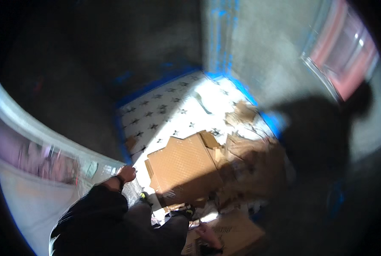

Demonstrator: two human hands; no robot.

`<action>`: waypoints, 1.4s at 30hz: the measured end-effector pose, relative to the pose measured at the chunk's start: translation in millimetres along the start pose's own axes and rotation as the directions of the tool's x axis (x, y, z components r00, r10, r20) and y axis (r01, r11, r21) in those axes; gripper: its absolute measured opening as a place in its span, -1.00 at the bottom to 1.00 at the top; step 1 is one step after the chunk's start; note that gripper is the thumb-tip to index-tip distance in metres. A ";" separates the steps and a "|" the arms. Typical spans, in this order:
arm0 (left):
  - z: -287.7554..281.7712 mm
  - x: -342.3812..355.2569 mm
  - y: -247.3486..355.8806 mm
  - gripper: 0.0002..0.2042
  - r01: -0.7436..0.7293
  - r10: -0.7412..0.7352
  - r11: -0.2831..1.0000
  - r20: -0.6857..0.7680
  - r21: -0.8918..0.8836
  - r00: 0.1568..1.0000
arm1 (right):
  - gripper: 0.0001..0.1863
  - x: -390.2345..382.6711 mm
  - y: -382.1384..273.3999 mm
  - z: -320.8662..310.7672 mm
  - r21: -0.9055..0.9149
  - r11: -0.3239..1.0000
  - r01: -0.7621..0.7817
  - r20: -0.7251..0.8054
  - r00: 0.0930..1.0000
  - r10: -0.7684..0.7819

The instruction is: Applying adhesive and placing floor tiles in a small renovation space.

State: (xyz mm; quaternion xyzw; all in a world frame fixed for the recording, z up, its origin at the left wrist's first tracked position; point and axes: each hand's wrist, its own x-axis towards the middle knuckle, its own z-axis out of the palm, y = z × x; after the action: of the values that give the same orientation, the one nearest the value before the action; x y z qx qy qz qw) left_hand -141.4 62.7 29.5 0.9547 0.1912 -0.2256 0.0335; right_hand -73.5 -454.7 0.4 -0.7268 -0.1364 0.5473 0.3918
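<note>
My left hand (127,173), with a dark band at the wrist, is at the left edge of the tiled floor beside clear plastic sheeting (132,190). Its fingers look curled, and whatever may be in them is hidden. My right hand (208,234) is low in the picture over a printed cardboard piece (233,232); blur and shadow hide how its fingers lie. Between and beyond the hands lies a large flattened cardboard box (184,166), half in sunlight. Crumpled brown paper (254,164) is heaped to its right. My shoes (186,212) stand at the box's near edge.
White tiles (156,113) with dark star shapes cover the floor, bordered by blue tape (156,87). Grey walls (258,51) meet in the far corner. A torn paper scrap (241,113) lies near the right wall. A pink-framed opening (344,51) shows at upper right.
</note>
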 end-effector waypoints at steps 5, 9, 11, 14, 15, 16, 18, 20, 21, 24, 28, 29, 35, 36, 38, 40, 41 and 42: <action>-29.2 -188.4 -124.2 -0.81 0.393 -0.404 0.782 0.088 -0.483 0.911 | -0.53 15.0 -18.5 45.4 -0.063 0.991 -0.120 0.156 0.979 0.129; 76.4 -287.4 -166.3 -0.90 0.440 -0.484 0.861 -0.144 -0.257 0.863 | -0.52 28.9 -71.3 51.2 -0.362 0.889 -0.280 0.003 0.954 0.301; 180.8 -410.9 -160.9 -0.90 0.528 -0.570 0.802 -0.096 -0.278 0.816 | -0.53 54.4 -67.9 32.4 -0.586 0.800 -0.127 0.043 0.981 0.188; 321.7 -579.0 -67.6 -0.87 0.450 -0.461 0.879 -0.043 -0.155 0.886 | -0.55 61.0 -84.9 24.6 -0.740 0.672 0.028 0.072 0.997 0.038; 340.2 -610.4 -27.5 -0.86 0.423 -0.421 0.890 0.050 -0.170 0.906 | -0.56 60.0 -100.9 27.0 -0.808 0.587 0.046 0.105 0.992 0.067; 327.5 -553.8 -82.9 -0.85 0.489 -0.477 0.858 0.107 -0.156 0.872 | -0.56 76.5 -118.5 38.8 -0.855 0.480 0.195 0.233 0.972 0.020; 258.3 -465.7 -78.3 -0.88 0.482 -0.487 0.785 0.094 -0.389 0.868 | -0.58 87.7 -136.3 1.4 -0.927 0.319 0.194 0.169 0.980 -0.107; 230.3 -457.2 -63.7 -0.80 0.798 -0.960 -0.057 0.254 -0.600 0.122 | -0.59 107.8 -157.4 -14.7 -0.945 0.175 0.277 0.243 0.950 -0.196; 187.6 -450.3 -78.2 -0.83 0.699 -0.923 -0.112 0.335 -0.706 0.190 | -0.59 115.2 -165.2 -21.4 -0.952 0.112 0.285 0.252 0.937 -0.241; 175.7 -450.4 -114.5 -0.85 0.686 -0.918 -0.215 0.383 -0.695 0.100 | -0.61 152.7 -212.4 1.8 -0.928 -0.100 0.360 0.371 0.861 -0.348; 172.9 -444.7 -167.2 -0.79 0.669 -0.790 -0.070 0.451 -0.740 0.415 | -0.64 194.9 -356.2 144.6 -0.353 0.935 0.002 -0.059 0.998 -0.024; 175.0 -444.1 -178.6 -0.80 0.635 -0.795 -0.053 0.417 -0.771 0.440 | -0.64 195.0 -383.4 177.3 -0.440 0.892 0.107 0.054 0.994 -0.093; 161.7 -442.1 -280.4 -0.79 0.547 -0.800 -0.187 0.450 -0.816 0.397 | -0.54 217.1 -456.0 275.7 -0.489 0.872 -0.023 0.032 0.999 0.044; 153.2 -450.7 -298.9 -0.78 0.452 -0.821 -0.258 0.441 -0.854 0.362 | -0.52 225.7 -459.2 281.5 -0.496 0.865 -0.075 -0.004 0.996 0.084; 154.2 -461.7 -326.0 -0.77 0.245 -0.888 -0.302 0.366 -0.921 0.279 | -0.51 260.7 -443.4 258.1 -0.610 0.792 0.005 0.072 0.996 0.049; 152.8 -477.8 -338.3 -0.77 0.212 -0.884 -0.393 0.431 -0.895 0.181 | -0.52 266.6 -453.4 271.1 -0.625 0.779 -0.057 0.056 0.991 0.118; 153.0 -489.8 -339.0 -0.76 0.240 -0.874 -0.421 0.462 -0.875 0.152 | -0.52 263.8 -463.7 293.1 -0.634 0.772 -0.049 0.073 0.990 0.122; 155.2 -501.6 -335.8 -0.75 0.267 -0.862 -0.449 0.492 -0.853 0.121 | -0.54 259.4 -474.3 313.1 -0.644 0.762 -0.072 0.035 0.992 0.123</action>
State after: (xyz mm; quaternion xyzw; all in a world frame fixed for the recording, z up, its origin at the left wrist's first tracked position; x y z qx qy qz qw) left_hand -747.9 174.4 120.4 0.3594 0.8149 0.2293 0.3926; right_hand -152.4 150.6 133.3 -0.8018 -0.2917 0.5144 0.0859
